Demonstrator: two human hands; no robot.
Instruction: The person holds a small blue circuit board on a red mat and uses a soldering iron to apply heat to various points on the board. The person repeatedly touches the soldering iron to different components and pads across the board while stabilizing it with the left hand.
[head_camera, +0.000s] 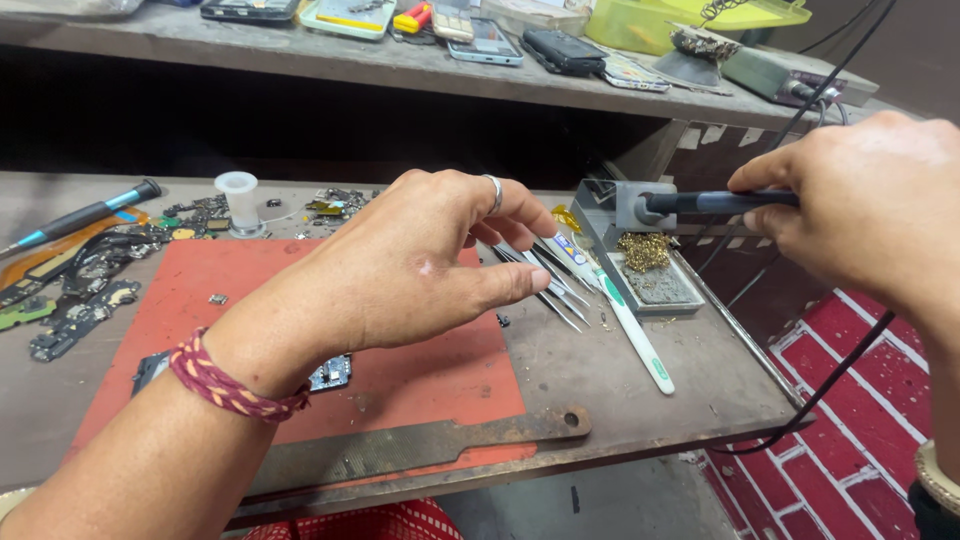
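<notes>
My left hand (420, 265) hovers over the red mat (420, 375), fingers spread and reaching toward several metal tweezers (552, 283) lying at the mat's right edge. It holds nothing; a ring is on one finger and a braided red band on the wrist. My right hand (870, 205) grips the dark handle of a soldering iron (715, 202), whose tip end sits in the grey stand (625, 215). Brass cleaning wool (645, 250) lies in the stand's tray. A small blue circuit board (332, 373) rests on the mat beneath my left wrist.
A white toothbrush (630, 330) lies right of the tweezers. A rusty flat file (420, 448) lies along the bench's front edge. Phone parts (90, 285), a screwdriver (80, 217) and a white spool (240, 200) sit at left. Phones (485, 40) crowd the upper shelf. The iron's cable (830, 375) hangs right.
</notes>
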